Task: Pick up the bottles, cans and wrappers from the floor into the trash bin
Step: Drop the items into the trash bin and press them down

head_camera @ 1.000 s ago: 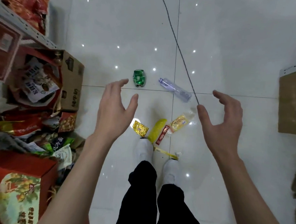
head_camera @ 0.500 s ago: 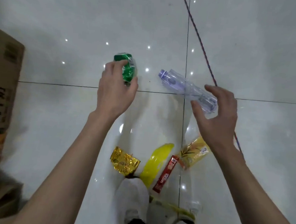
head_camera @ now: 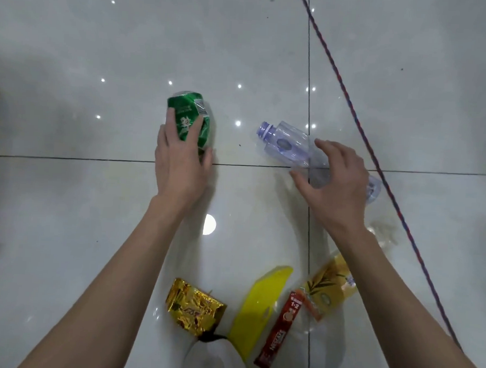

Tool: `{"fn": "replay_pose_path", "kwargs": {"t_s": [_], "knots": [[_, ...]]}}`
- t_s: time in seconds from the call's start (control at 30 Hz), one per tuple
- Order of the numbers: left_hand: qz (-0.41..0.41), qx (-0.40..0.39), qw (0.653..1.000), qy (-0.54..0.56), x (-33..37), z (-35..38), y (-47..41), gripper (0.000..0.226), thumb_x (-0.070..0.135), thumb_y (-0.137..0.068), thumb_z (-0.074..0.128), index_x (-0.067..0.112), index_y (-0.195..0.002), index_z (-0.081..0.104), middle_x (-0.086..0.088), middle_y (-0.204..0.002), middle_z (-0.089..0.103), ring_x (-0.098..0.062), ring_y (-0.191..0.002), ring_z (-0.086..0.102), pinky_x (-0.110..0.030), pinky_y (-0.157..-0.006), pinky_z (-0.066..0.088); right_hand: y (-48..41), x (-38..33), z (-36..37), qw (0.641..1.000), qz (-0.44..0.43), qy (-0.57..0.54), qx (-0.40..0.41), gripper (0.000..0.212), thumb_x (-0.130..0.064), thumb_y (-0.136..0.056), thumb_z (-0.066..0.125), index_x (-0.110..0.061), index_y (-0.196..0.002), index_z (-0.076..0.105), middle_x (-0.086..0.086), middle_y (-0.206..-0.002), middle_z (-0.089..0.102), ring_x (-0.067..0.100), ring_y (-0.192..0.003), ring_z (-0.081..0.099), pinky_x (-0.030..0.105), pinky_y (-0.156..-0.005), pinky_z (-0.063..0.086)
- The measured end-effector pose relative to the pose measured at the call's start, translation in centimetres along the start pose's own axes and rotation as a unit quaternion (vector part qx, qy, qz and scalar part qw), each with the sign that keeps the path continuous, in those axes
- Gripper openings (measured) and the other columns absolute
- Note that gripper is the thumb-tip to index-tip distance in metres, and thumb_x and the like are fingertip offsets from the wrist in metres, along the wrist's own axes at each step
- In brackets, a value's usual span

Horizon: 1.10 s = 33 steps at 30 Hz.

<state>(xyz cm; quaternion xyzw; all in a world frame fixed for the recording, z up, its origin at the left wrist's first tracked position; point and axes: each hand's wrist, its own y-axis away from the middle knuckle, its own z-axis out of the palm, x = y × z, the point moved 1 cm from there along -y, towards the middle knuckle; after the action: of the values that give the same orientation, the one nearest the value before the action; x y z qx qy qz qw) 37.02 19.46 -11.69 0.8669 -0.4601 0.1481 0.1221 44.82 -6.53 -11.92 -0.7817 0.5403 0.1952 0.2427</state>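
- Since the earlier frame, both hands sit closer to the floor (head_camera: 93, 232); we find the right hand (head_camera: 340, 186) now spanning the clear bottle (head_camera: 286, 142).
- Risk: on its side, that bottle may roll from under the spread, unclosed fingers (head_camera: 326, 148).
- We see the left hand (head_camera: 180, 166) wrapped round the green can (head_camera: 189, 110), which rests on the floor; smooth metal may slip.
- Gold wrapper (head_camera: 194, 308) lies nearer us; bin unseen.

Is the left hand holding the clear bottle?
No, the left hand grips the green can, while the clear bottle lies beneath the spread fingers of the right hand.
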Motion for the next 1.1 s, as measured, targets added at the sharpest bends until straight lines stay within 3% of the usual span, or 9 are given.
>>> {"fn": "replay_pose_path", "kwargs": {"t_s": [0.2, 0.47, 0.57, 0.8, 1.1], "knots": [[0.009, 0.009, 0.997, 0.071, -0.2, 0.0, 2.5, 0.052, 0.026, -0.098, 0.056, 0.032, -0.148, 0.044, -0.006, -0.166, 0.015, -0.031, -0.143, 0.035, -0.048, -0.108, 0.045, 2.1, 0.1, 0.3, 0.997, 0.022, 0.071, 0.009, 0.057, -0.028, -0.085, 0.077, -0.016, -0.138, 0.061, 0.013, -0.133, 0.062, 0.035, -0.121, 0.059, 0.049, -0.101, 0.043], [0.044, 0.040, 0.989, 0.136, 2.9, -6.8, 5.6, 0.050, 0.030, -0.100, 0.056, 0.031, -0.148, 0.044, -0.014, -0.157, 0.026, -0.026, -0.144, 0.036, -0.030, -0.113, 0.036, 2.0, -3.8, -5.4, 0.998, 0.040, -0.001, 0.047, 0.057, -0.034, -0.082, 0.078, -0.016, -0.135, 0.063, 0.008, -0.127, 0.065, 0.030, -0.116, 0.061, 0.043, -0.098, 0.045], [0.050, 0.041, 0.988, 0.143, 5.1, -12.3, 9.0, 0.049, 0.028, -0.100, 0.057, 0.031, -0.148, 0.045, -0.014, -0.155, 0.028, -0.025, -0.141, 0.039, -0.027, -0.110, 0.038, 3.7, -7.4, -11.0, 0.997, 0.056, -0.033, 0.044, 0.058, -0.034, -0.083, 0.077, -0.014, -0.136, 0.062, 0.008, -0.127, 0.066, 0.028, -0.117, 0.060, 0.038, -0.100, 0.043], [0.051, 0.037, 0.983, 0.170, 13.6, -27.8, 13.4, 0.049, 0.025, -0.097, 0.059, 0.027, -0.145, 0.049, -0.014, -0.153, 0.030, -0.025, -0.138, 0.042, -0.035, -0.108, 0.045, 4.5, -17.5, -27.7, 0.992, 0.095, -0.080, 0.038, 0.062, -0.029, -0.080, 0.081, -0.015, -0.136, 0.060, 0.008, -0.125, 0.066, 0.028, -0.111, 0.061, 0.048, -0.097, 0.049], [0.085, 0.060, 0.978, 0.179, 24.1, -50.0, 20.8, 0.048, 0.026, -0.098, 0.059, 0.028, -0.145, 0.049, -0.013, -0.153, 0.030, -0.024, -0.139, 0.041, -0.021, -0.110, 0.038, 4.4, -30.5, -49.3, 0.982, 0.107, -0.126, 0.091, 0.060, -0.031, -0.080, 0.078, -0.017, -0.136, 0.060, 0.005, -0.126, 0.064, 0.027, -0.110, 0.061, 0.053, -0.097, 0.050]]}}
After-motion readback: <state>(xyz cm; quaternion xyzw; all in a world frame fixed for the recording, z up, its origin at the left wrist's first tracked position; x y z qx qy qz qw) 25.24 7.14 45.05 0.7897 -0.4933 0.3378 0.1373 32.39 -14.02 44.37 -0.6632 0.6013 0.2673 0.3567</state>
